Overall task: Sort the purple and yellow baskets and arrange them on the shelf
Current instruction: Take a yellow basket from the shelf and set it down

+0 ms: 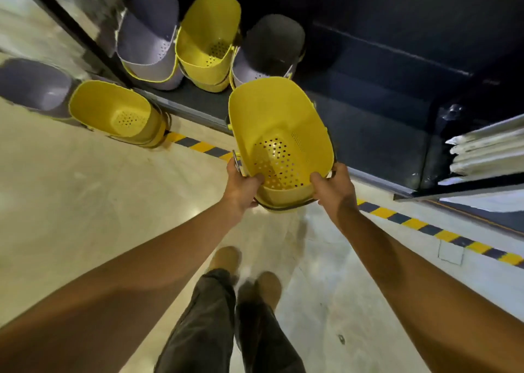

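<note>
I hold a yellow perforated basket (278,123) in front of me, above the floor at the shelf's front edge. My left hand (242,185) grips its near rim on the left, my right hand (334,186) grips the near rim on the right. On the dark bottom shelf (195,103) stand a purple basket stack (149,40), a yellow basket stack (208,40) and another purple basket (270,46), side by side. On the floor at the left sit a yellow basket (113,111) and a purple basket (31,84).
Yellow-and-black hazard tape (425,225) runs along the floor by the shelf base. White flat packages (487,151) lie in the shelf bay at the right. A black shelf post (85,40) rises at the left. My feet (249,273) stand on the pale floor.
</note>
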Motion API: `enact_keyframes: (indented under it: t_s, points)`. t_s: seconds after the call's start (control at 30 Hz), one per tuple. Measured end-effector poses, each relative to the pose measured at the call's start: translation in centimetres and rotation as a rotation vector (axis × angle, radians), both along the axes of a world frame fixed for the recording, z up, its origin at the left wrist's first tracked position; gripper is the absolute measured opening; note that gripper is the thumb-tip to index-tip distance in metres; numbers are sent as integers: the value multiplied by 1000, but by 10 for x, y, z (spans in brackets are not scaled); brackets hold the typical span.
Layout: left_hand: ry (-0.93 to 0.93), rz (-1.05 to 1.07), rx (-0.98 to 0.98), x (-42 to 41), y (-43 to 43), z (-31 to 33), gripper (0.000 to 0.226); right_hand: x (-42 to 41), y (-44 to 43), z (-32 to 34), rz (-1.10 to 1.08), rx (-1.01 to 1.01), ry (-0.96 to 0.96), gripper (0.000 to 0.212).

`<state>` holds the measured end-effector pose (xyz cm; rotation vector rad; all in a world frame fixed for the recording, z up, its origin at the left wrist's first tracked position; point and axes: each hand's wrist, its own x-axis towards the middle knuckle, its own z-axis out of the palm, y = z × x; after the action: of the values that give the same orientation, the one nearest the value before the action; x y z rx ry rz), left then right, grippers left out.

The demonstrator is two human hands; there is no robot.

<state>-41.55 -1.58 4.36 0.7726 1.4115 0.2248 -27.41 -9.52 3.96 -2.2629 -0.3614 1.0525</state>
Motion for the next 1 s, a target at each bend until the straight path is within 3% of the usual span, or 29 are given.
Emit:
enact_keyframes:
  t_s: [0.23,0.43,0.53,0.73,0.87,1.0]
  points:
    - [83,278,-31,-134,49,37,71,-111,97,38,333,29,24,37]
    - [75,475,4,-263,100,46,71,-235,187,43,551,44,28,62]
    - [59,532,-5,-325,127,39,72,-296,224,35,604,58,50,51]
    - [67,593,-31,-432,174,-9,69,-403,281,-16,624,8,139,47]
    - [81,637,-75,-476,202,-59,70,-451,310,-61,602,-19,153,32]
    - [101,676,-113,-498,221,-115,72,-481,334,-113,595,-80,140,48]
